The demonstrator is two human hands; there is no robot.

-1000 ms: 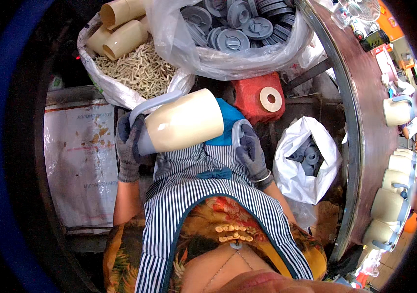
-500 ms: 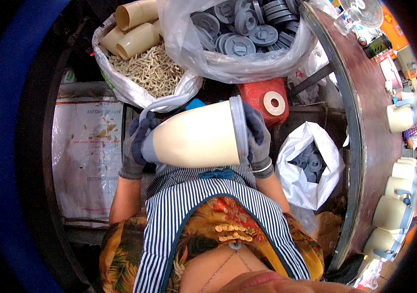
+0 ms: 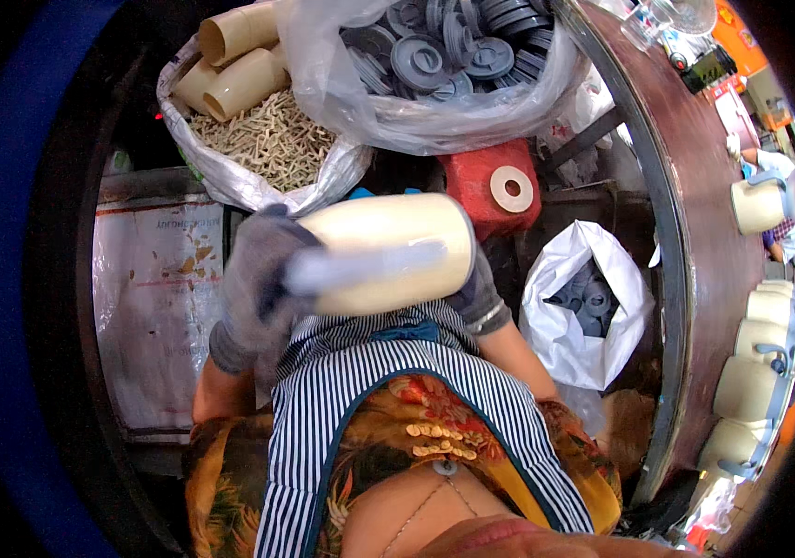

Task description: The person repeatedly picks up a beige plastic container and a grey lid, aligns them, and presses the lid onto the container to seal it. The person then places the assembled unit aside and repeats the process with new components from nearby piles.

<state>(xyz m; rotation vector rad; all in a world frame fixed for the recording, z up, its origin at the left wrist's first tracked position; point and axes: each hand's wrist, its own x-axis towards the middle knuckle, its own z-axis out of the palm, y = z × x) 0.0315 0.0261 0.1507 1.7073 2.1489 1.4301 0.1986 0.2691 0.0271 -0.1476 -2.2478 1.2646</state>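
Cream cone-shaped bobbin (image 3: 388,251) lies crosswise just above the striped apron (image 3: 388,409), held end to end between two grey-gloved hands. A second ago it sat tilted and smaller in view; now it is level and closer to the camera, which suggests it has been lifted and turned for handling. Left hand (image 3: 253,284) wraps its fingers around the narrower end, closed on it, though motion blur smears the glove and a pale streak across the bobbin. Right hand (image 3: 479,296) is mostly hidden behind the wide end; only the cuff and part of the glove show, so I cannot tell how far it is open, only that it bears against that end.

Beyond the right wrist, a white bag (image 3: 583,316) of grey caps stands beside the curved brown rim (image 3: 686,242), where cream cones (image 3: 755,206) run along the far side. Past the bobbin sit a red block (image 3: 490,191), then a sack of pale sticks (image 3: 267,139) with cardboard tubes (image 3: 239,56), and a clear bag of grey discs (image 3: 444,65), cut off at the top edge
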